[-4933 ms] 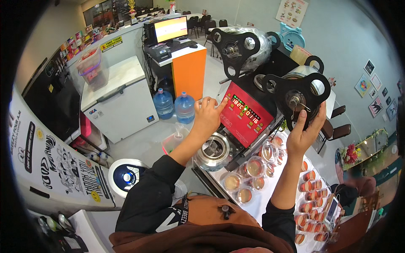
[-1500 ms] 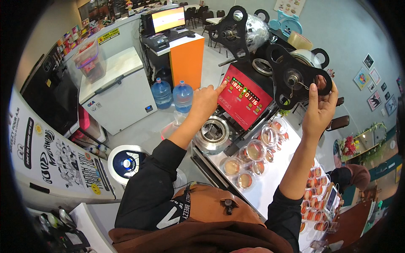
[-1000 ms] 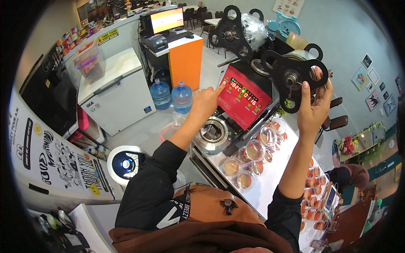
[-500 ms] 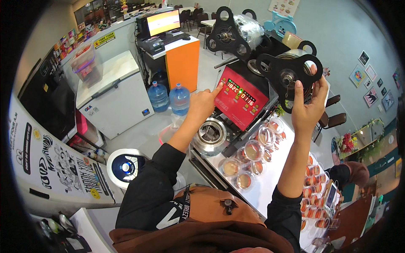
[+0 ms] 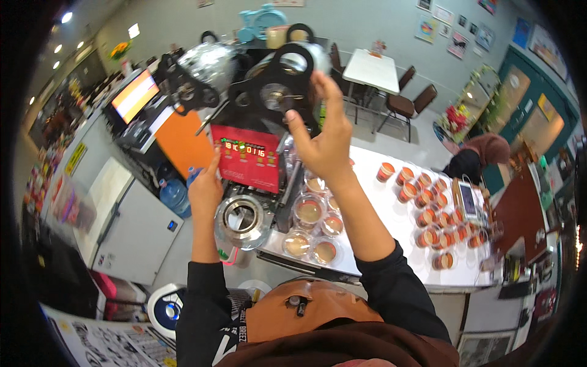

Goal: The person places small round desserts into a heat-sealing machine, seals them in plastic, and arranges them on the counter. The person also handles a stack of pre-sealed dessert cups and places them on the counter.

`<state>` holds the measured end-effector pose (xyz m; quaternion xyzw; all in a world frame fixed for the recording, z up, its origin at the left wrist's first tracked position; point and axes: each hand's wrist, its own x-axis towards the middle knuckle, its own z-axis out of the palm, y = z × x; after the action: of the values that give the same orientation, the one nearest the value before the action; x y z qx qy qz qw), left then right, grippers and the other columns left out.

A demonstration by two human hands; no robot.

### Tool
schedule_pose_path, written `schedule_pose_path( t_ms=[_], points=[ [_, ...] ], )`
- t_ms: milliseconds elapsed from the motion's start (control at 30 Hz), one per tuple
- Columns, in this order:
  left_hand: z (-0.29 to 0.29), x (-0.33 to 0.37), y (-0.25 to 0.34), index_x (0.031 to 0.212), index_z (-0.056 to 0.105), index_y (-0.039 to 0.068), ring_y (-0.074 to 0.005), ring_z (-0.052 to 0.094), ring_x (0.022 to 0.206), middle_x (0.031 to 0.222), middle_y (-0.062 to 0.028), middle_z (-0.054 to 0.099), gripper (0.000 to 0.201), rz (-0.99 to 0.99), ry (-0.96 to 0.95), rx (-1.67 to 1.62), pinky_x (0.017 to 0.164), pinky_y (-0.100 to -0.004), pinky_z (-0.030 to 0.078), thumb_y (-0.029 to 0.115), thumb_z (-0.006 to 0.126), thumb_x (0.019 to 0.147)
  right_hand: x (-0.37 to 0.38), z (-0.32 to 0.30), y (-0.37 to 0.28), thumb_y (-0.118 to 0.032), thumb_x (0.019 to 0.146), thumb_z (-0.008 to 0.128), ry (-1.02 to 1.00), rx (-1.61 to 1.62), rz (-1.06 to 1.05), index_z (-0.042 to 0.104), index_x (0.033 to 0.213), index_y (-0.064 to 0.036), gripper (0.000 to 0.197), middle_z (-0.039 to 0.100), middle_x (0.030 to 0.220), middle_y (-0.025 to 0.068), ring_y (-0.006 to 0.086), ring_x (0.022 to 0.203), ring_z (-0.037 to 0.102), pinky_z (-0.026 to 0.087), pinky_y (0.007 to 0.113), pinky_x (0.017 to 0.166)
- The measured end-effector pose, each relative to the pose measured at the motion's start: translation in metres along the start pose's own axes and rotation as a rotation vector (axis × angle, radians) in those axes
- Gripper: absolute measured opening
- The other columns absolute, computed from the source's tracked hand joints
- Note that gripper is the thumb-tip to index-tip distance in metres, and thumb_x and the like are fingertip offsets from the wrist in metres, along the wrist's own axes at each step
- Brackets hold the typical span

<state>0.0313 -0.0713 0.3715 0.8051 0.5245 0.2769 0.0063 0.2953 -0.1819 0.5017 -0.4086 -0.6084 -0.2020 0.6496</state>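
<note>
My left hand reaches up to the left edge of a red control panel with lit digits, its index finger stretched out against or very near the panel. On the right, my right hand is spread beside a black three-lobed handle on the front of the machine. Thumb and fingers stand apart at the handle's right side; whether they touch it I cannot tell. A second three-lobed handle sits to the left. Below the panel is a round, metal-rimmed vessel with an open mouth.
Clear plastic cups with pale contents crowd the white counter beside the machine. Farther right stand several red-orange cups and a phone or tablet. A person bends at the right. Water bottles and a chest freezer are left.
The view has swung right, so the machine appears farther left. My right hand has spread wider at the handle. My left index finger stays at the panel's left edge.
</note>
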Motion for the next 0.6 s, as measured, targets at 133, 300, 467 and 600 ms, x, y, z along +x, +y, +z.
schedule_pose_path(
  t_ms=[133, 300, 467, 600],
  points=[
    [0.015, -0.002, -0.004, 0.164, 0.03, 0.037, -0.0373, 0.07, 0.086, 0.099, -0.0142, 0.07, 0.085, 0.054, 0.046, -0.023, 0.075, -0.0485, 0.055, 0.004, 0.058, 0.091, -0.063, -0.035, 0.013, -0.002, 0.096, 0.065, 0.079, 0.173, 0.298, 0.034, 0.153, 0.0016, 0.065, 0.064, 0.136, 0.0219, 0.0296, 0.123, 0.067, 0.051, 0.039, 0.106],
    [0.016, -0.003, 0.0, 0.165, 0.027, 0.037, -0.0391, 0.069, 0.081, 0.09, -0.0193, 0.069, 0.086, -0.008, -0.043, -0.021, 0.073, -0.0491, 0.054, 0.004, 0.057, 0.091, -0.213, -0.118, 0.118, -0.003, 0.099, 0.064, 0.42, 0.092, 0.854, 0.048, 0.143, -0.0013, 0.047, 0.07, 0.117, 0.0158, 0.0199, 0.099, 0.073, 0.058, 0.031, 0.085],
    [0.022, -0.006, -0.001, 0.165, 0.026, 0.037, -0.0391, 0.069, 0.08, 0.088, -0.0203, 0.07, 0.086, -0.042, -0.062, -0.037, 0.071, -0.0493, 0.053, 0.005, 0.058, 0.092, -0.31, -0.268, 0.111, -0.007, 0.095, 0.065, 0.229, -0.831, 1.096, 0.049, 0.145, -0.009, 0.053, 0.072, 0.115, 0.017, 0.0294, 0.094, 0.074, 0.057, 0.04, 0.083],
    [0.024, -0.012, 0.006, 0.165, 0.029, 0.034, -0.0383, 0.069, 0.081, 0.089, -0.0197, 0.07, 0.083, -0.075, -0.034, -0.054, 0.072, -0.0489, 0.053, 0.005, 0.059, 0.093, -0.324, -0.33, 0.078, -0.024, 0.098, 0.065, -0.075, -1.316, 1.421, 0.05, 0.141, -0.0147, 0.046, 0.073, 0.115, 0.0179, 0.0422, 0.102, 0.07, 0.055, 0.055, 0.084]
  ],
)
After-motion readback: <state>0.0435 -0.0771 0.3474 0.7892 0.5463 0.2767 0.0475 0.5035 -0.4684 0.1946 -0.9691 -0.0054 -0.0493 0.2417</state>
